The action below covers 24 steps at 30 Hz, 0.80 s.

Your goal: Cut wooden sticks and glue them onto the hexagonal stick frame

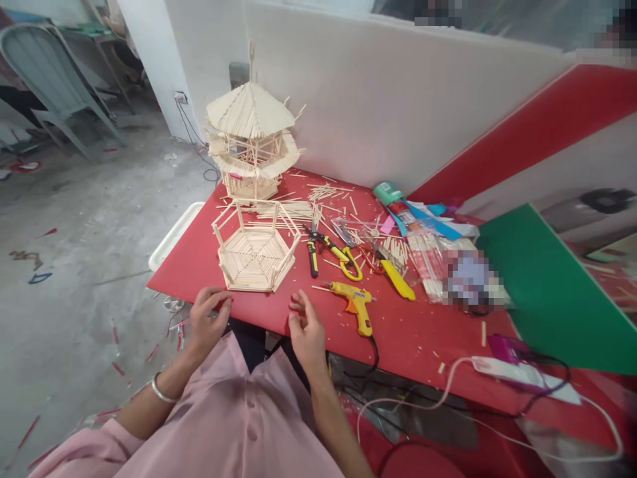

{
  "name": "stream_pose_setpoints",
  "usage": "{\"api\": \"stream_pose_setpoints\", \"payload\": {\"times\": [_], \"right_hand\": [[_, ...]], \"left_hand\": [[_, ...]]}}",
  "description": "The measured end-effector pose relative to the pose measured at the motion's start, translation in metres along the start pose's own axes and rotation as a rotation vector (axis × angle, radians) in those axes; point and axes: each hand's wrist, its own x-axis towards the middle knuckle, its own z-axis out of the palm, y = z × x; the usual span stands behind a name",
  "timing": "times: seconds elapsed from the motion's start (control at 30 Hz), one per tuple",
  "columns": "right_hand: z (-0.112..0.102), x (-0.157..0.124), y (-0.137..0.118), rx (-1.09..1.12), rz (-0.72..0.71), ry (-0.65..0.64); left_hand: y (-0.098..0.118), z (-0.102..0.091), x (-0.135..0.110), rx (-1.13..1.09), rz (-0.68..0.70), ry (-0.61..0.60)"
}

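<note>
A six-sided frame of thin wooden sticks [256, 255], with a ringed floor and short posts, sits near the table's front edge. My left hand [209, 322] is by its lower left corner at the table edge, loosely curled with nothing visible in it. To the right of the frame, my right hand [306, 326] hovers over the edge, its fingers bent and apart, holding nothing. A yellow glue gun [354, 302] lies just right of that hand. Behind the frame stands a tiered pagoda model of sticks [253, 143].
Black-and-yellow pliers [312, 255], yellow-handled scissors [350, 264] and a yellow-handled knife [397, 275] lie among loose sticks [288, 210]. Packaged sticks [425, 262] are at the right, near a green board [557, 292]. A power strip [522, 378] with cables lies at the front right.
</note>
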Motion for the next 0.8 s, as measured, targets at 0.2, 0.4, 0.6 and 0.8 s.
{"api": "stream_pose_setpoints", "payload": {"times": [0.2,0.4,0.6,0.8], "right_hand": [[0.004,0.001,-0.002,0.005,-0.043,-0.042],[0.004,-0.002,-0.006,0.019,-0.067,-0.052],[-0.007,0.003,-0.026,0.005,-0.025,0.012],[-0.016,0.040,-0.050,-0.161,-0.106,0.116]], "left_hand": [[0.015,0.002,-0.002,-0.035,0.006,-0.028],[0.036,0.012,-0.004,-0.141,0.072,-0.113],[0.053,0.028,0.001,-0.184,0.125,-0.154],[0.067,0.047,0.001,-0.256,0.096,-0.256]]}}
